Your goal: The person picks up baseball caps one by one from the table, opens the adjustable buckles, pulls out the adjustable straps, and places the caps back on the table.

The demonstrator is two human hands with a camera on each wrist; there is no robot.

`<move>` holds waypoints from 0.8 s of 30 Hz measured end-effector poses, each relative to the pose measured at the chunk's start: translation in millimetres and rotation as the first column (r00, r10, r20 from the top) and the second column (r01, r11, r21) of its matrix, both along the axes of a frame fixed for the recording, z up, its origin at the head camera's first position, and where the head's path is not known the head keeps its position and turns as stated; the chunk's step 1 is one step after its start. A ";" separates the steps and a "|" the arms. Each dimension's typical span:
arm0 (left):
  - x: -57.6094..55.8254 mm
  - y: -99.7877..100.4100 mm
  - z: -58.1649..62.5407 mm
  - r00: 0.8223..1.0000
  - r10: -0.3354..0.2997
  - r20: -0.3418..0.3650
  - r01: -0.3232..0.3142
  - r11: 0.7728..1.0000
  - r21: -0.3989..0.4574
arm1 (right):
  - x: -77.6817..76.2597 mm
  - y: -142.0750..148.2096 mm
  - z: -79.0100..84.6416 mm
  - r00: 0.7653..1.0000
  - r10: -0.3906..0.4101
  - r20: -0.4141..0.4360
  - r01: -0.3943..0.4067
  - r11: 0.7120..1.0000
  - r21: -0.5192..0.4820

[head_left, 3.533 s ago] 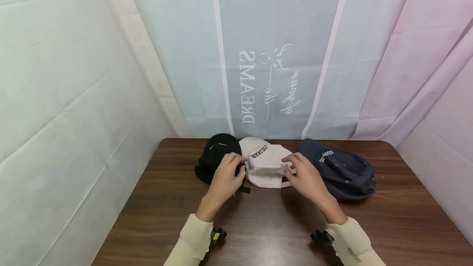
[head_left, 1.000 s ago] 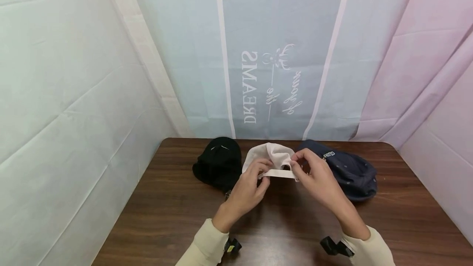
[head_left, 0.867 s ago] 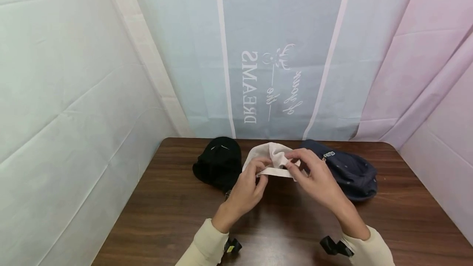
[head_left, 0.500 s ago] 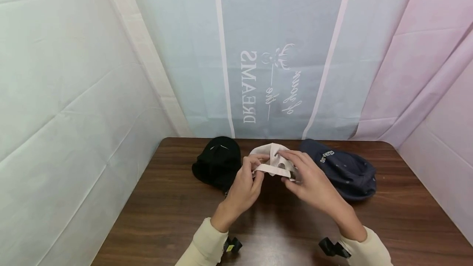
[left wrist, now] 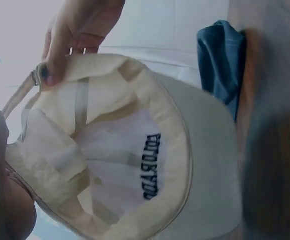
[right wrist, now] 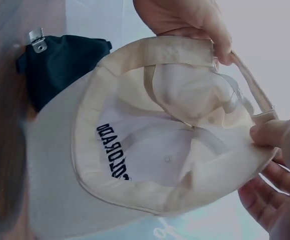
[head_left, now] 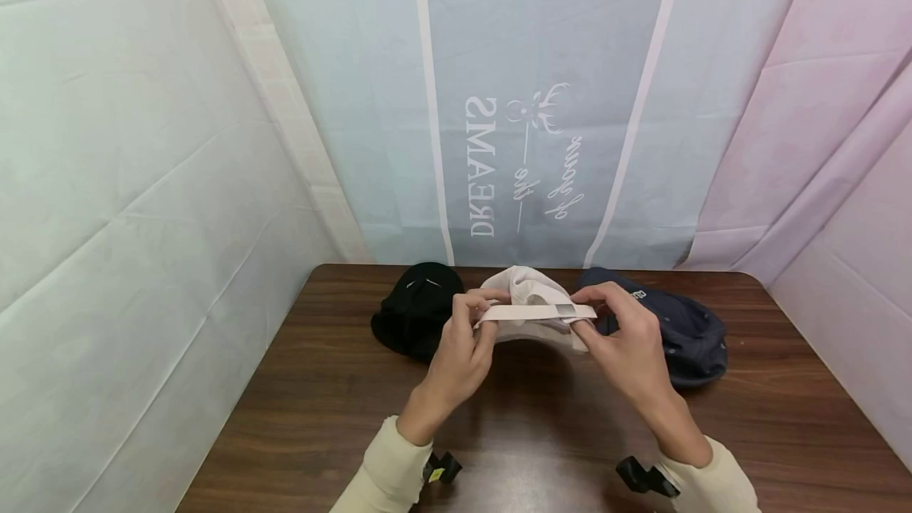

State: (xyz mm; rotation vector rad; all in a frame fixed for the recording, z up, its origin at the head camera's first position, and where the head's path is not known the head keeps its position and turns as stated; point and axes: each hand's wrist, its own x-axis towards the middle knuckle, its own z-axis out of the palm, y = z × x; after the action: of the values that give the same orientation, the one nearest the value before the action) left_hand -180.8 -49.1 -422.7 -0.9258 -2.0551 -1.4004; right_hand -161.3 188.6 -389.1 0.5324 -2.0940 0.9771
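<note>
Both hands hold a white baseball cap (head_left: 523, 282) above the table, its back strap (head_left: 527, 313) toward me. My left hand (head_left: 456, 355) pinches the band at the strap's left end. At the right end, my right hand (head_left: 632, 351) pinches the strap and band between thumb and fingers. The strap is stretched straight, with a small grey buckle (head_left: 565, 310) near its right end. Both wrist views look into the crown: the COLORADO stitching (left wrist: 151, 167) shows inside, and the brim (right wrist: 54, 170) extends toward the table side.
A black cap (head_left: 420, 311) lies on the wooden table (head_left: 299, 418) left of the hands; its metal clasp (right wrist: 37, 41) shows in the right wrist view. A navy cap (head_left: 687, 339) lies to the right, partly behind the right hand. A printed curtain (head_left: 534, 38) hangs behind the table.
The white cap lay with its lettering up earlier; it has since been lifted and turned, strap toward me. Over the last half second the strap straightened, and the right hand shifted to its right end.
</note>
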 end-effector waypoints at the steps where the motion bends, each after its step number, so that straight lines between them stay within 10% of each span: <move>1: 1.1 -0.8 1.7 1.000 0.000 0.001 0.000 1.000 0.003 | 1.1 -0.7 1.6 1.000 -0.003 -0.016 0.003 1.000 -0.019; 14: 8.3 -7.5 10.8 0.999 0.015 -0.029 -0.015 1.000 0.012 | 18.7 -4.8 18.3 0.999 0.027 -0.036 -0.033 0.980 -0.196; 24: 3.9 -9.1 1.6 0.999 0.054 -0.010 -0.054 0.991 -0.118 | 13.0 -5.6 4.0 0.999 0.033 0.011 -0.032 0.994 -0.105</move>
State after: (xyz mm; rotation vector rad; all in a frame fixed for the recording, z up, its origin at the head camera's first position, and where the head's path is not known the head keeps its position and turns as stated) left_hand -176.9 -58.2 -421.1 -0.9140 -2.1619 -1.2572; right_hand -148.4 183.0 -385.1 0.5094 -2.0380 1.1048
